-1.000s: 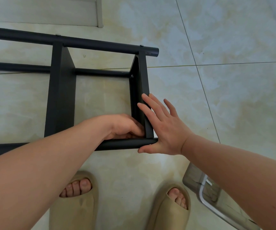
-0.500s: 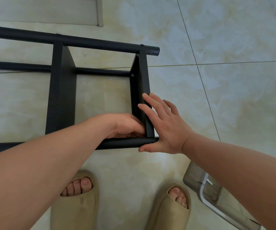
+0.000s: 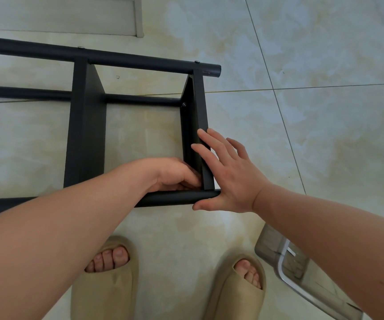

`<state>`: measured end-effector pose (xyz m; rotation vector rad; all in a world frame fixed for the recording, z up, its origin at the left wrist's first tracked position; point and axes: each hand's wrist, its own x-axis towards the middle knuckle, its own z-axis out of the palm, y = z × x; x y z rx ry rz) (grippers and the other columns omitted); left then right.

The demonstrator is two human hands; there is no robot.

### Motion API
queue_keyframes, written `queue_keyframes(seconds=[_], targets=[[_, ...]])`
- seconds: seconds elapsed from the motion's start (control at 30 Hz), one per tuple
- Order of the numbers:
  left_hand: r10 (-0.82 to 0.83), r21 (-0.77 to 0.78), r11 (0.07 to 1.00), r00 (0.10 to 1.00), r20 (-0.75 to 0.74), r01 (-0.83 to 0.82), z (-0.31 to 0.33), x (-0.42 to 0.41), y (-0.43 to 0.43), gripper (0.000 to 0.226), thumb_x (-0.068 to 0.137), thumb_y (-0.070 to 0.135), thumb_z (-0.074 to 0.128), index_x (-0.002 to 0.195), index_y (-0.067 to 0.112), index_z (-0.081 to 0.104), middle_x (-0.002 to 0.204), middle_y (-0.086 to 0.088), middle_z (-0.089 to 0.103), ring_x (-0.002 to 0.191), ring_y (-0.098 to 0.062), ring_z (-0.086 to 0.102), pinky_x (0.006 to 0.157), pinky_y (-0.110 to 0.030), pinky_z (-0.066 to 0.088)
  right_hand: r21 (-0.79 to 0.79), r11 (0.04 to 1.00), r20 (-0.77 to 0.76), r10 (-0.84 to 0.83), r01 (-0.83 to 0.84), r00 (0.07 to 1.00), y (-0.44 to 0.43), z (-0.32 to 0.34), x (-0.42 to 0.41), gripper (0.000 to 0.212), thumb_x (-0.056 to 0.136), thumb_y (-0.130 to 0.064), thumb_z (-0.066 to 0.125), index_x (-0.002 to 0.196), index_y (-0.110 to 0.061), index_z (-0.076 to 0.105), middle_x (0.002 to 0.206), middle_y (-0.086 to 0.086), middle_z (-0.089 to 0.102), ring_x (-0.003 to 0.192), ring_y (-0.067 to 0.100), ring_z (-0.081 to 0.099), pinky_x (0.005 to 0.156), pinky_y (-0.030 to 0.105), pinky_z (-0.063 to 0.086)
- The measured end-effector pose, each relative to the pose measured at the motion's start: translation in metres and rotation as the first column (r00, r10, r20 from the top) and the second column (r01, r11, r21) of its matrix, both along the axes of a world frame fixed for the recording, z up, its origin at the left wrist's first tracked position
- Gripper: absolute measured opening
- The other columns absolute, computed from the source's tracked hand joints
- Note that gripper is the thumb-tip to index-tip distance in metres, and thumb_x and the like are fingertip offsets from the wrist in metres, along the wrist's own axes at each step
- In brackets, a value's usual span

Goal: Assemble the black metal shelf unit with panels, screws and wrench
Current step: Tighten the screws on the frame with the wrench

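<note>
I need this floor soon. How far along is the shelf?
Done: two panels sit between the tubes, screws showing on the far tube. In hand: right hand presses flat on the end panel while left hand works inside the near corner, grip hidden. Left: at least that corner joint.

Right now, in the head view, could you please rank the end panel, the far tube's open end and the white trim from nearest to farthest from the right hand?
1. The end panel: the right hand lies flat against it.
2. The far tube's open end: beyond the panel's top.
3. The white trim: farthest, at the picture's upper left.
</note>
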<state>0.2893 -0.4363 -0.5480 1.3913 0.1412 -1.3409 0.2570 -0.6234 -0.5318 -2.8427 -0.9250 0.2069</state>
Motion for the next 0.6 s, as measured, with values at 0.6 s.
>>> queue_keyframes(seconds=[0.6], targets=[[-0.062, 0.037, 0.997, 0.998, 0.013, 0.061, -0.0003, 0.0007, 0.0038, 0.019, 0.085, -0.006, 0.058, 0.087, 0.006, 0.073, 0.081, -0.013, 0.071, 0.076, -0.025, 0.068, 0.075, -0.032, 0.054, -0.013, 1.000, -0.014, -0.004, 0.004, 1.000, 0.0002, 0.0010, 0.0008, 0.116, 0.071, -0.091, 0.048, 0.154, -0.012, 0.032, 0.168, 0.009, 0.015, 0.156, 0.028, 0.012, 0.119, 0.056, 0.023]])
